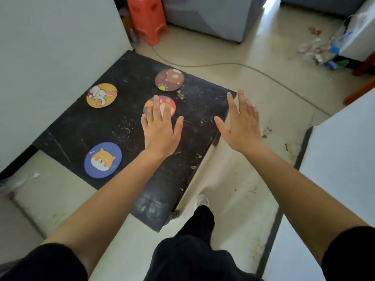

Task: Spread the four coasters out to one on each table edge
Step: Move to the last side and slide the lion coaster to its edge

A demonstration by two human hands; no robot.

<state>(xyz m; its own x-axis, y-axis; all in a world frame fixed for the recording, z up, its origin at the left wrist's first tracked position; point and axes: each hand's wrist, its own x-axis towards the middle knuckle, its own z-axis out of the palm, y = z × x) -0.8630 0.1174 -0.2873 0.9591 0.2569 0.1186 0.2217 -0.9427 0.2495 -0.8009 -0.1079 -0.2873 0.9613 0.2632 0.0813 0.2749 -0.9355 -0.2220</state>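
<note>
A low black table (77, 126) carries round coasters. The yellow rabbit coaster (101, 95) lies near the wall-side edge. A brown coaster with a sun (169, 79) sits by the far edge. Close to the near-left edge is the blue dog coaster (102, 159). The red and purple coaster (171, 103) rests in the middle right, partly hidden under the fingers of my left hand (160, 128), which lies flat with fingers spread. My right hand (241, 123) hovers open beyond the table's right edge, holding nothing.
A white wall (50, 47) borders the table's left side. An orange stool (147, 17) and a grey cabinet stand behind. A cable (203, 64) runs across the floor. Litter lies at the far right. White furniture (334, 159) stands on the right. My leg and shoe (202, 201) are below.
</note>
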